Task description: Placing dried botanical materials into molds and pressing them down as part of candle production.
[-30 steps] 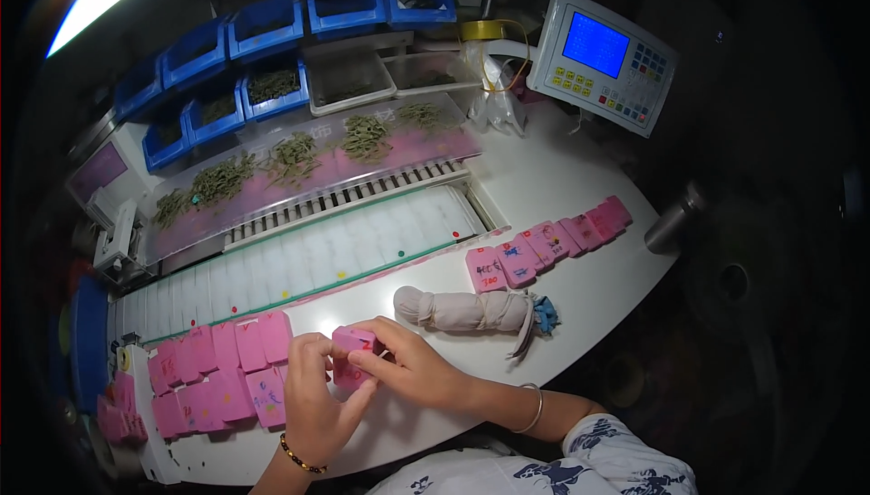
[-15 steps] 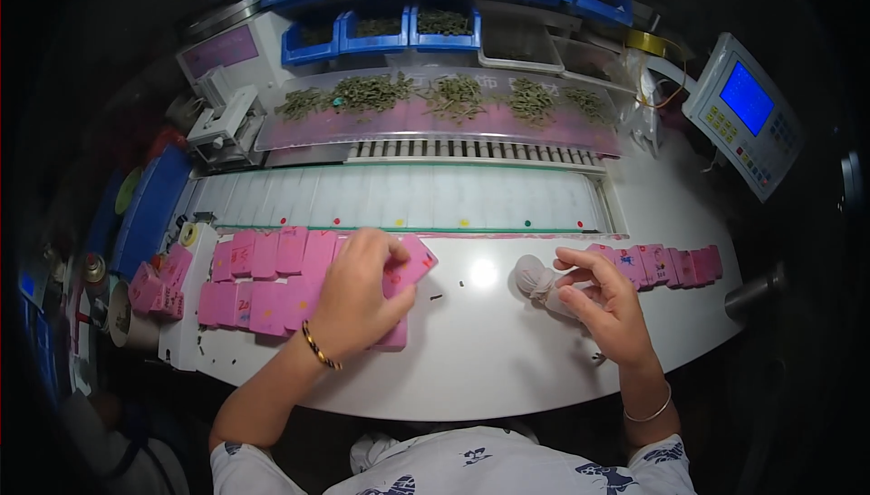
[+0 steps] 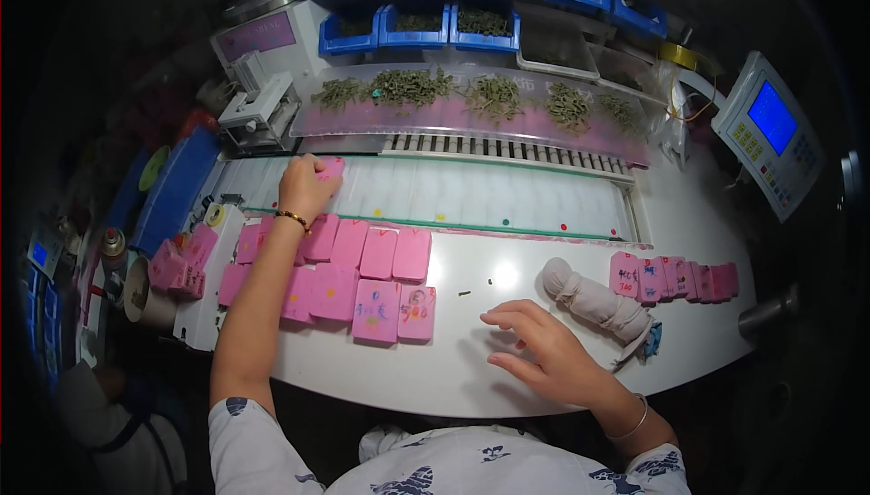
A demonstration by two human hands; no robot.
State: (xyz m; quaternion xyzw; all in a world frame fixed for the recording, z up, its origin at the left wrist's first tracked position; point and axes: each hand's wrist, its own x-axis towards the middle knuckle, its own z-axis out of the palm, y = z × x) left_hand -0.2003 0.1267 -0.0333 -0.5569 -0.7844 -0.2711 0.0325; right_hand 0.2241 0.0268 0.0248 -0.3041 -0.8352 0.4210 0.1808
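Reaching over the left part of the long white pill-sorting-like tray (image 3: 435, 189), my left hand (image 3: 308, 191) is closed on a small pink block (image 3: 333, 169) with red marks. Most of that block lies behind my fingers. Two rows of similar pink blocks (image 3: 349, 246) sit on the white table, partly under my left forearm. My right hand (image 3: 548, 350) hovers over the table, fingers apart, holding nothing. Nearest to it on the right lies a bundle of pale cloth (image 3: 594, 303), tied round, with a blue end.
Beyond the tray, a clear sheet (image 3: 417, 119) carries piles of dried green stalks (image 3: 494, 96) above rollers. Blue bins (image 3: 485, 40) line the back. A small white press-like device (image 3: 258, 114) stands left, a control panel (image 3: 761, 123) right. More pink blocks (image 3: 675, 277) line the right side.
My left hand has carried a pink block from the near rows up and left over the tray. My right hand has moved away from the cloth bundle, left and nearer me. The view has shifted.
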